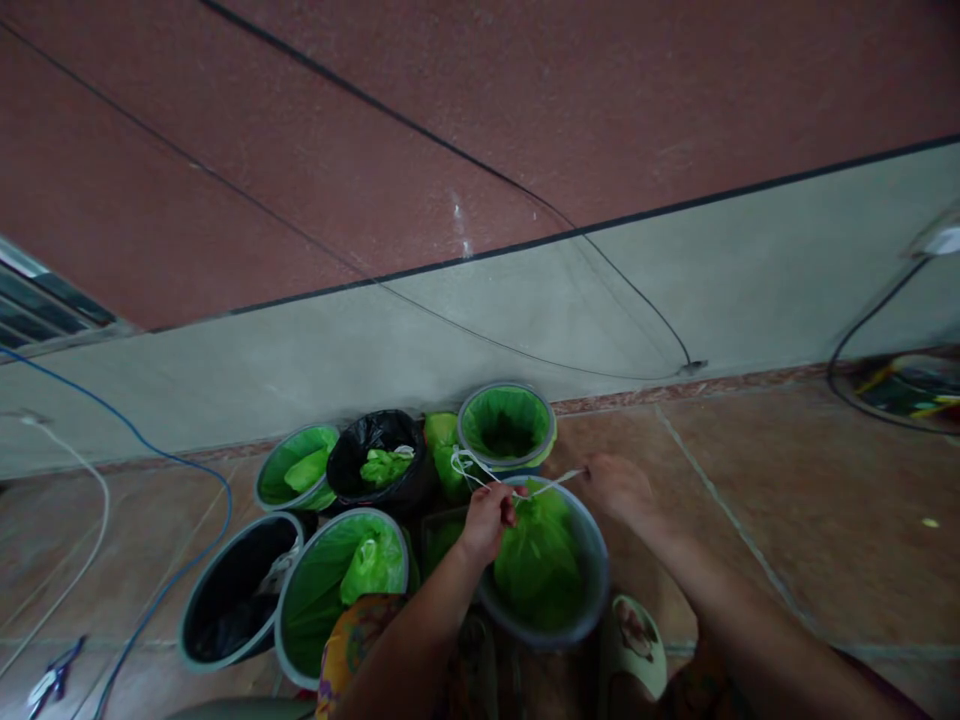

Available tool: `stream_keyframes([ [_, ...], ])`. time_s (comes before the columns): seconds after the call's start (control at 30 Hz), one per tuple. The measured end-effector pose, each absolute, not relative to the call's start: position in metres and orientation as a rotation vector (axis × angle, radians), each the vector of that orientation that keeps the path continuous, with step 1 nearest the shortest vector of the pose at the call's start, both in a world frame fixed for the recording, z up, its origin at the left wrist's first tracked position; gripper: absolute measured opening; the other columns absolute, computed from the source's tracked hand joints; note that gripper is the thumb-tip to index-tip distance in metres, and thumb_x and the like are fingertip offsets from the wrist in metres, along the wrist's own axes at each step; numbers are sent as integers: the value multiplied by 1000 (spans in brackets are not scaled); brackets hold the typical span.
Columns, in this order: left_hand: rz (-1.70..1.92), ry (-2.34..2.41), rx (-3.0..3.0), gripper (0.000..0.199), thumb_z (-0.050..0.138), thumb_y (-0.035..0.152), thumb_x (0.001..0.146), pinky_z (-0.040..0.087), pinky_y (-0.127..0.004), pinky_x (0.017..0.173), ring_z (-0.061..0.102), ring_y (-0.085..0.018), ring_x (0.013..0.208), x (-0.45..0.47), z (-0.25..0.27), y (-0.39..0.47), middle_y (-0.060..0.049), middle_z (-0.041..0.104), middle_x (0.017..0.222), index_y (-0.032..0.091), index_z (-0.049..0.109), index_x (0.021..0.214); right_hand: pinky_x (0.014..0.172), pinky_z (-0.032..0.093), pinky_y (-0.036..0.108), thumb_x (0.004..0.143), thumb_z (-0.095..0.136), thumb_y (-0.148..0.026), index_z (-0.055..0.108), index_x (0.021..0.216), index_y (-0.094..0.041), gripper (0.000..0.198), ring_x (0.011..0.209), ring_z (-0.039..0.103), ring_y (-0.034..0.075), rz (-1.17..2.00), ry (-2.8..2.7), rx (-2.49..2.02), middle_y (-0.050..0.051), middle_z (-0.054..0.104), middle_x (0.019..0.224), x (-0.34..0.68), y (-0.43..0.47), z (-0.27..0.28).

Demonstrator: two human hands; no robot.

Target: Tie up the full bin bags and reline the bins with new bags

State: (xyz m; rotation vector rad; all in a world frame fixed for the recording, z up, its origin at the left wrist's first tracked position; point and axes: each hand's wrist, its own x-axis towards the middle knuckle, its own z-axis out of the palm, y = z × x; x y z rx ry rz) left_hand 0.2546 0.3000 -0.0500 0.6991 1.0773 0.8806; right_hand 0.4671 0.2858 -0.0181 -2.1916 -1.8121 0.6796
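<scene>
String stretches between both hands, green bag below.

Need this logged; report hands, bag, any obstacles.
Left hand, right hand: pinching white string. Green bag: inside gray bin, top gathered. Another bin close behind.

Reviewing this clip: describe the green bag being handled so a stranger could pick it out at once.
From the pale lower wall, come down to the tiled floor. The green bag sits in the gray bin just left of the pale slipper. Only here is a white string stretched between the left hand and right hand.
</scene>
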Motion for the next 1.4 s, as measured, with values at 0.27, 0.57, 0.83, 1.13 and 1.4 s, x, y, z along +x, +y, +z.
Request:
stream_keyframes([
  [0.27,804,976,743,32,85,33,55,43,-25,59,56,-9,55,254,-51,300,3,61,64,15,64,71,80,47,28,90,46,-23,73,93,-21,27,87,66,17,641,-1777,-1528,6,73,94,433,282,-10],
  [0.57,681,922,1150,39,80,50,66,40,-25,59,48,-9,57,259,-59,297,1,58,61,13,67,70,71,49,26,80,55,-23,69,106,-20,30,74,64,14,950,-1430,-1355,2,73,87,416,281,-14],
  [0.83,694,899,1199,40,72,56,73,44,-24,57,50,-10,56,261,-61,297,1,55,63,17,63,73,65,49,25,70,48,-8,64,119,-20,53,59,61,10,1238,-1595,-1551,6,73,107,419,282,-34],
  [1.13,745,1068,1045,27,78,37,64,45,-26,59,55,-13,59,260,-61,297,2,59,60,19,58,70,77,44,29,87,48,-21,74,88,-19,26,86,67,20,943,-2030,-1805,7,75,89,424,281,-30],
  [1.4,815,1082,833,27,83,29,53,38,-26,60,52,-11,56,256,-57,295,2,61,57,15,64,65,64,40,29,84,53,-30,75,77,-17,26,70,64,18,1077,-1995,-1740,6,73,75,424,278,-22],
])
